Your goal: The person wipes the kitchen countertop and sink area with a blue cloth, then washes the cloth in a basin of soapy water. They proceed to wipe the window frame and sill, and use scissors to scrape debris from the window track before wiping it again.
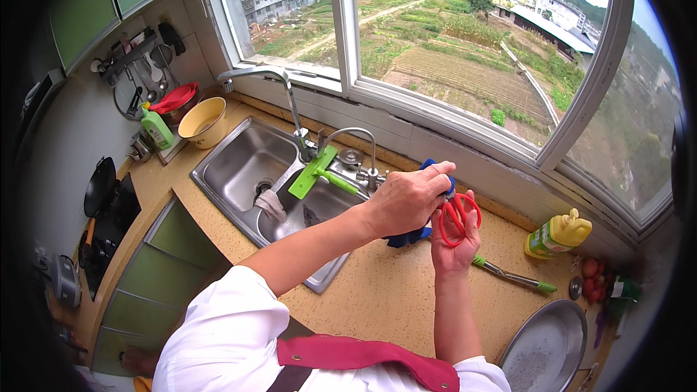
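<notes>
Red-handled scissors [460, 220] rest in my right hand [457, 250], its fingers and thumb around the handle loops. My left hand [403, 201] is closed at the blade end, on a blue cloth [429, 164] that shows beyond its fingers; the blades are hidden. More blue cloth [405, 238] shows below the left hand, over the counter. Behind the hands, a squeegee-like tool with a flat green head [315, 171] lies across the double sink [201, 177], its pole passing under my left hand to a green grip on the right.
A grey rag [270, 206] hangs on the sink divider below the tall faucet [294, 103]. Left stand a yellow basin [202, 122] and a green bottle [157, 128]. To the right are a yellow pump bottle [558, 234], a round metal pan [544, 348] and red produce [593, 280].
</notes>
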{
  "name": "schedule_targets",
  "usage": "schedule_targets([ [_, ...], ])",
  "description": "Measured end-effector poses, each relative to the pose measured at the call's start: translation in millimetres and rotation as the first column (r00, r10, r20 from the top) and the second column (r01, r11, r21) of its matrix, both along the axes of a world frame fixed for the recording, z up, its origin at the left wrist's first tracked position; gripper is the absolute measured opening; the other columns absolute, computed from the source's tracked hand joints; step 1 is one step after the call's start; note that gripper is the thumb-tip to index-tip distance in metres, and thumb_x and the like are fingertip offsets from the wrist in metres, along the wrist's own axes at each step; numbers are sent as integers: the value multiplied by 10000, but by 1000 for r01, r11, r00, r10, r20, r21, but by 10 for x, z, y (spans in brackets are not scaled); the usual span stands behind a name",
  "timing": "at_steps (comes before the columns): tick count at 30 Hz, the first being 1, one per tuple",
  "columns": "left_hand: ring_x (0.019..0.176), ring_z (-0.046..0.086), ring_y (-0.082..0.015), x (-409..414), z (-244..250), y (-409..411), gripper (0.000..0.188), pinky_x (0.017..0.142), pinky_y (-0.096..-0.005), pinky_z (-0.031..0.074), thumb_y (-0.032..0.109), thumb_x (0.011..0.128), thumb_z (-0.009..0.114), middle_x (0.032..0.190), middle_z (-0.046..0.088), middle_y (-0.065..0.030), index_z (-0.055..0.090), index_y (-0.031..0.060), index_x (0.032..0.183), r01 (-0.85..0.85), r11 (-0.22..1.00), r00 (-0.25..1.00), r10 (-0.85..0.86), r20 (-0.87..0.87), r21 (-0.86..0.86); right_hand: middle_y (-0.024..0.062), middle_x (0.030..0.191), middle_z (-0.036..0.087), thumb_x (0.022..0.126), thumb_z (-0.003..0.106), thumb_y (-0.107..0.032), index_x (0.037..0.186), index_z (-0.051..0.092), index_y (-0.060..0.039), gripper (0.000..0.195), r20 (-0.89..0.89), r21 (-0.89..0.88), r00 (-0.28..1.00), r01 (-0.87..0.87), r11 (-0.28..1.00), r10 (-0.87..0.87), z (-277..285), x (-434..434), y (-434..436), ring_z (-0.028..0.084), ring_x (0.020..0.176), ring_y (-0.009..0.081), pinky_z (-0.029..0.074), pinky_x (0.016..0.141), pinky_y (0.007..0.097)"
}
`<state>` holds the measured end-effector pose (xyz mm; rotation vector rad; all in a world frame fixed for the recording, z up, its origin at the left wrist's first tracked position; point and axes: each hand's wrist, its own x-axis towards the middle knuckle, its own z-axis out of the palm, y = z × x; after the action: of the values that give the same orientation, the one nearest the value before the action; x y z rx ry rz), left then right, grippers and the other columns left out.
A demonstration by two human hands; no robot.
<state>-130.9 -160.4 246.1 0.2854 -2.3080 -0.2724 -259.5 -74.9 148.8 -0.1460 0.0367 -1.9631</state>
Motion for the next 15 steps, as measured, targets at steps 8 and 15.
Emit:
schedule_targets([
  [8, 938, 622, -188, 503, -502, -197, 599, 746, -294, 523, 25, 801, 647, 1402, 401, -131, 358, 94, 1321, -73, 847, 936, 240, -256, 526, 218, 1271, 503, 953, 475, -157, 1367, 382, -112, 427, -365, -251, 888, 196, 948, -280, 965, -475, -1022, 536, 1129, 359, 501, 907, 467],
  [15, 876, 640, -183, 1140, -1028, -223, 583, 683, -257, 527, -48, 777, 605, 1373, 435, -140, 387, 65, 1305, -166, 707, 877, 425, -225, 688, 208, 1224, 552, 935, 521, -124, 1365, 364, -58, 464, -716, -278, 553, 333, 901, -425, 1327, -504, -2312, 599, 1067, 320, 532, 844, 394],
])
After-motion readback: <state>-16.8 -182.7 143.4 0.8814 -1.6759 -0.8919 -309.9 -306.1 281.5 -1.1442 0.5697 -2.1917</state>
